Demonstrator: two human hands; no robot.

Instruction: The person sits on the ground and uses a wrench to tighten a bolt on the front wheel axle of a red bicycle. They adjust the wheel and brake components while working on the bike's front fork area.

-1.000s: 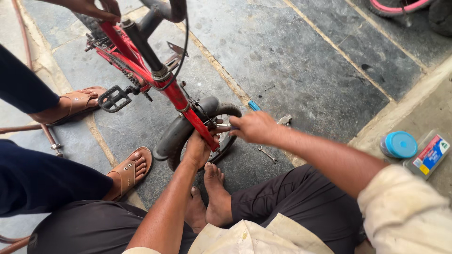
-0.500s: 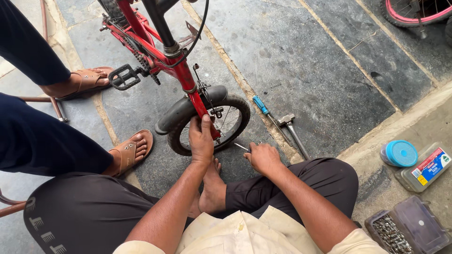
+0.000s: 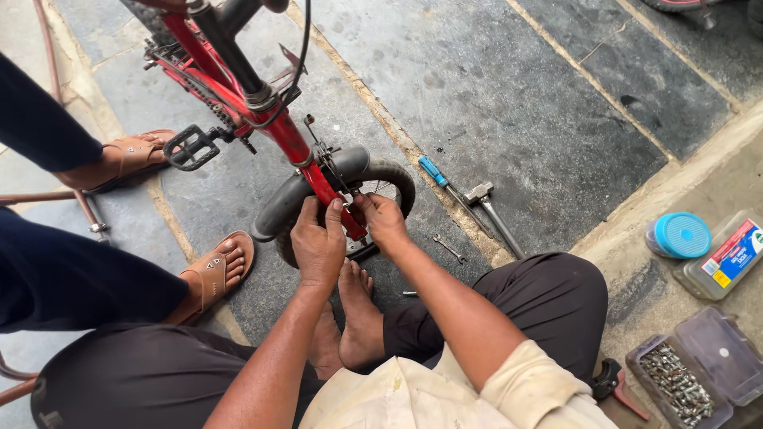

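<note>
A pavement bicycle-repair spot: stone paving, scattered tools, box of screws.

Around the fingers room is tight: the red fork, the grey mudguard and the small front wheel press close above and on both sides, with brake cable hanging just over them. Below the fingers, the person's bare feet block the floor. To their right, past a small spanner, a blue-handled screwdriver and a hammer, the paving lies open.
</note>
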